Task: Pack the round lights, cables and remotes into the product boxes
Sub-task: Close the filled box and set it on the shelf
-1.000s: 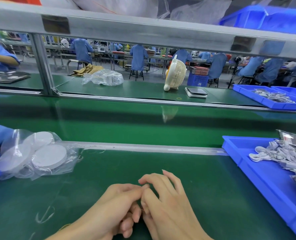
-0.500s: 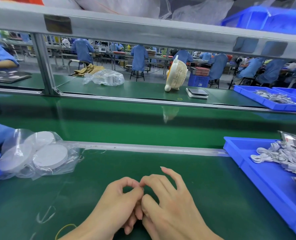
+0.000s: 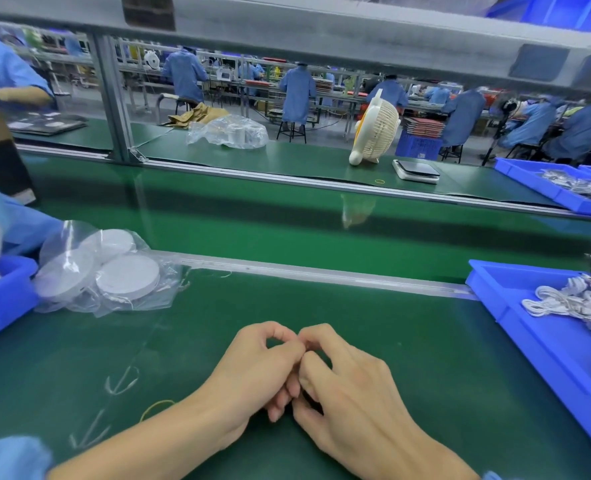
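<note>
Three white round lights (image 3: pixel 128 277) lie in clear plastic bags at the left of the green mat. Coiled white cables (image 3: pixel 571 301) fill the blue tray (image 3: pixel 515 327) at the right. My left hand (image 3: pixel 252 379) and my right hand (image 3: pixel 349 393) rest together on the mat at the bottom centre, well apart from both. Their fingers are curled and the fingertips touch each other. I see nothing held in either hand. No product box or remote is clearly visible.
A blue bin (image 3: pixel 0 299) sits at the left edge beside another person's blue sleeve. A yellow rubber band (image 3: pixel 155 408) lies by my left wrist. Beyond the conveyor belt (image 3: pixel 287 230) stand a small fan (image 3: pixel 377 133), a scale (image 3: pixel 417 169) and more blue trays (image 3: pixel 543 181).
My right hand's fingers have curled in from extended, meeting my left fingertips. Both hands stayed at the same spot on the mat. The view tilted slightly down.
</note>
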A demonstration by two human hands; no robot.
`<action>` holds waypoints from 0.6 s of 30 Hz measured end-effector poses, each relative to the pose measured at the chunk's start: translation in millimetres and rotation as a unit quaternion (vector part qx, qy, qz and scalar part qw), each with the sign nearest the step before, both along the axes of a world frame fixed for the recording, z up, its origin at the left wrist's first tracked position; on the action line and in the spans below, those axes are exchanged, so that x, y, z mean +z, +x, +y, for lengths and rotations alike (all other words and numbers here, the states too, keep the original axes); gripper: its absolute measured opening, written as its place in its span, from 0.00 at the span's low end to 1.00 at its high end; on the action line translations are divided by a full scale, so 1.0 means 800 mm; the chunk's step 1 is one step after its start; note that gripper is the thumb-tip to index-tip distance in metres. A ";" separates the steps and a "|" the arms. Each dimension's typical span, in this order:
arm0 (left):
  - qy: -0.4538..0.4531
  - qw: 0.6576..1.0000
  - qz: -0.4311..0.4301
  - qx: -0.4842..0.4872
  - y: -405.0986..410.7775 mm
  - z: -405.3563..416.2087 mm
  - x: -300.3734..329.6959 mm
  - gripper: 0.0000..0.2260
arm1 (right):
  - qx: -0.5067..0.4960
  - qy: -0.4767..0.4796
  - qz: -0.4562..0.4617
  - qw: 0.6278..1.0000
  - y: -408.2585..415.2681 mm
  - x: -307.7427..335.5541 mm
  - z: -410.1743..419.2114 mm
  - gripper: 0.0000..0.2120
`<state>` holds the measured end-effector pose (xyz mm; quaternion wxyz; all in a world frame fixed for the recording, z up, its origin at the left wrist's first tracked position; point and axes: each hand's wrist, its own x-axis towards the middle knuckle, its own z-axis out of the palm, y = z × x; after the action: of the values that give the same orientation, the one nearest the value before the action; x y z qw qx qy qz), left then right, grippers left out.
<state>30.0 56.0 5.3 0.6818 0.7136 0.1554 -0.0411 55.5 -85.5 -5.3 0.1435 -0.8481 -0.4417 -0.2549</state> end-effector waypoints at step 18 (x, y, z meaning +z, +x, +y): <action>0.001 1.000 -0.023 0.012 0.004 0.004 -0.001 0.09 | 0.011 -0.019 -0.015 1.000 -0.003 0.008 -0.014 0.07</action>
<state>33.2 59.0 4.6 0.6847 0.7133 0.1485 -0.0166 53.1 -97.0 1.3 0.1234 -0.8420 -0.4579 -0.2570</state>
